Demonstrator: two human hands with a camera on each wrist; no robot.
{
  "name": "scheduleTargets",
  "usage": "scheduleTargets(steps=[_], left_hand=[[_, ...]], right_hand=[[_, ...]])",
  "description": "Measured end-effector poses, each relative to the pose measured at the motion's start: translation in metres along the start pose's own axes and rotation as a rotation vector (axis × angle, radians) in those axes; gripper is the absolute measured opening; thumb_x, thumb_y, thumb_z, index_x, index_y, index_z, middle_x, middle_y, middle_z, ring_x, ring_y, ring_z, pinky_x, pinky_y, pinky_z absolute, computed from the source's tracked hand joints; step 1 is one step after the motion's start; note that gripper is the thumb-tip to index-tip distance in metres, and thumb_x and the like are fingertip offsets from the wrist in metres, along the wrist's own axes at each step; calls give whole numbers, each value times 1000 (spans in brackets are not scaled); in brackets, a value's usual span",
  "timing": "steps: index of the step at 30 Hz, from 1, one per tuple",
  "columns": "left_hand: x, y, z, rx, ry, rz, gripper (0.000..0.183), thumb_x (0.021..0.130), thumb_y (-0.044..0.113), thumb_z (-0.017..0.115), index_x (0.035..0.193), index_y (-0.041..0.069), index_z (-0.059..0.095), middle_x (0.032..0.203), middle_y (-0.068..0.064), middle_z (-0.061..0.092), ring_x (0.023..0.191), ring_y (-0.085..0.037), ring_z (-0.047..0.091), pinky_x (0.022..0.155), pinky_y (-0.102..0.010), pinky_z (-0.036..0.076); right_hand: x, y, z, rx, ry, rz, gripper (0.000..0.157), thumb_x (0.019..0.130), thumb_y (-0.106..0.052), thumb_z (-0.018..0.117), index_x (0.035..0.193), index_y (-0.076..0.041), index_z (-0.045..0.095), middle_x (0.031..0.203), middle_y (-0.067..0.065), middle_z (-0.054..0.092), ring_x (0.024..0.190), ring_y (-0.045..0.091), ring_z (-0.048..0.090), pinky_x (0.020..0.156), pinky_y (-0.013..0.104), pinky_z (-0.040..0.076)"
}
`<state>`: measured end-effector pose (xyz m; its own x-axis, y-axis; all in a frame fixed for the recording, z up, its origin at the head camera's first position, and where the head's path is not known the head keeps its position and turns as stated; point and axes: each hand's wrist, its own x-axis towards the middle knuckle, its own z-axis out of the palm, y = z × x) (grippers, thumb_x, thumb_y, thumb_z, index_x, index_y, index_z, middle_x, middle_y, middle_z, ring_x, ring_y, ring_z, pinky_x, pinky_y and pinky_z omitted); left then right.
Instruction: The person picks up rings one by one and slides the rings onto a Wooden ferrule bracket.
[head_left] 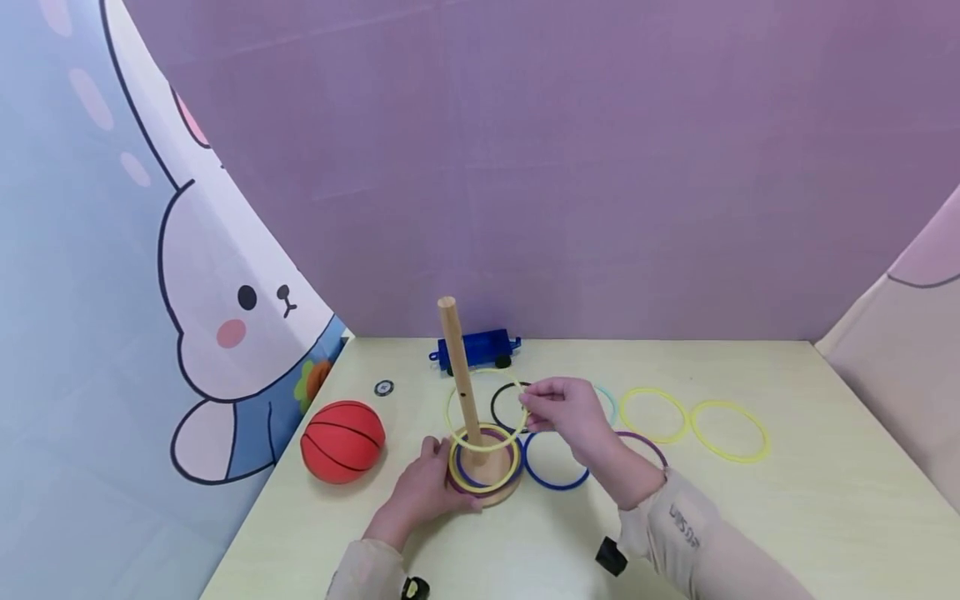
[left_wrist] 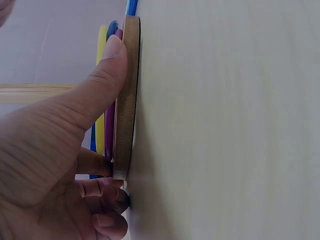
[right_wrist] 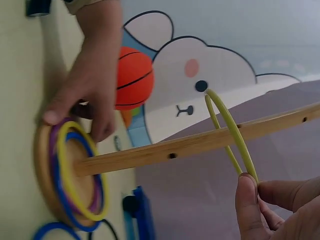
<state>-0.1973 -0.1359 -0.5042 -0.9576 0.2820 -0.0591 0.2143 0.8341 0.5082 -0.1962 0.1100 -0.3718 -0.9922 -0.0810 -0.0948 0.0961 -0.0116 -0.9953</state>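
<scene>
In the head view my left hand (head_left: 431, 485) grips the rim of a round wooden base (left_wrist: 128, 100), with the thumb on the near side and the fingers around the far edge. From this base rises a tall wooden peg (head_left: 459, 358). A yellow ring (right_wrist: 63, 165), a blue ring (right_wrist: 59, 186) and a purple ring (left_wrist: 109, 135) lie stacked around its foot. My right hand (head_left: 566, 410) pinches another yellow ring (right_wrist: 242, 150) between thumb and fingers. That ring encircles the peg partway up, tilted and well above the stack, as the right wrist view shows.
On the table's left sits a red basketball (head_left: 342, 442), with a small round disc (head_left: 384, 387) behind it. A blue toy wagon (head_left: 486, 347) stands behind the peg. Loose rings lie rightward: blue (head_left: 558, 486), black (head_left: 494, 408), purple (head_left: 658, 450), light blue (head_left: 613, 407) and two yellow (head_left: 738, 459).
</scene>
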Motion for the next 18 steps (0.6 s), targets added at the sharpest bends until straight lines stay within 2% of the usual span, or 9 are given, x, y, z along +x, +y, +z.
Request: scheduleTargets(steps=[9,14,18], left_hand=[[2,-3,2,3,16,18,120,60,63,84,145,-7,37,123,-16,42,104,-29,57,91,-47,50],[2,-4,3,3,15,15,120,59,66,83,146,-4,38,121,-14,42,102,-27,57,90,-46,50],[2,-4,4,19,12,15,121,58,69,82,147,-1,38,119,-13,42,100,-26,56,89,-45,51]], right_hand=[[7,61,4,-58,33,65,13,88,2,67,97,11,67,84,19,69,59,16,64,61,32,58],[7,84,10,-80,48,77,15,87,2,67,97,13,66,81,21,68,57,17,64,60,34,58],[8,96,12,-133,65,46,15,86,3,68,96,13,67,76,19,69,58,22,66,60,36,59]])
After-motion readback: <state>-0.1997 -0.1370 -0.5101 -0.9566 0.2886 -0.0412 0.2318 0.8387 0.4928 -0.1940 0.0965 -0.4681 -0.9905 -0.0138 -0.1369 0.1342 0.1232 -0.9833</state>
